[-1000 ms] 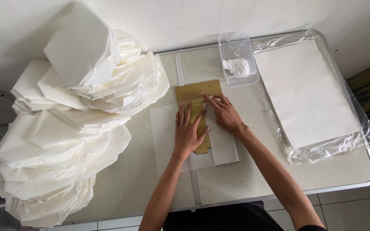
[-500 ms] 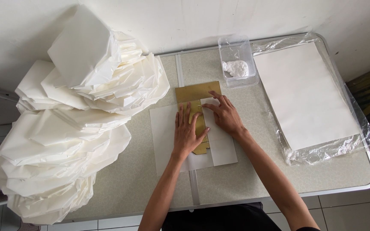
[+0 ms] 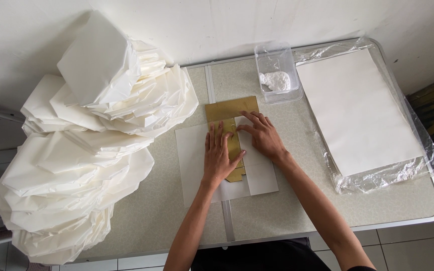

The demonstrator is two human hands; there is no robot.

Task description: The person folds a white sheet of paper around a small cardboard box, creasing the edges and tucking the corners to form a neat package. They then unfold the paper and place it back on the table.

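Observation:
A white paper sheet (image 3: 192, 160) lies flat in the middle of the table with a gold-brown card template (image 3: 227, 108) on top of it. My left hand (image 3: 219, 155) presses flat on the template, fingers spread. My right hand (image 3: 262, 135) lies beside it, fingertips pushing the right part of the white sheet (image 3: 259, 173) over the template's edge. Neither hand grips anything; both press down.
A big heap of folded white paper pieces (image 3: 91, 145) fills the table's left side. A clear plastic tub with white paste (image 3: 276, 75) stands at the back. A stack of white sheets in clear wrap (image 3: 360, 110) lies at the right. The grey folding table (image 3: 297, 211) ends near me.
My right hand has slid slightly along the folded paper edge over the template. My left hand stays pressed in place.

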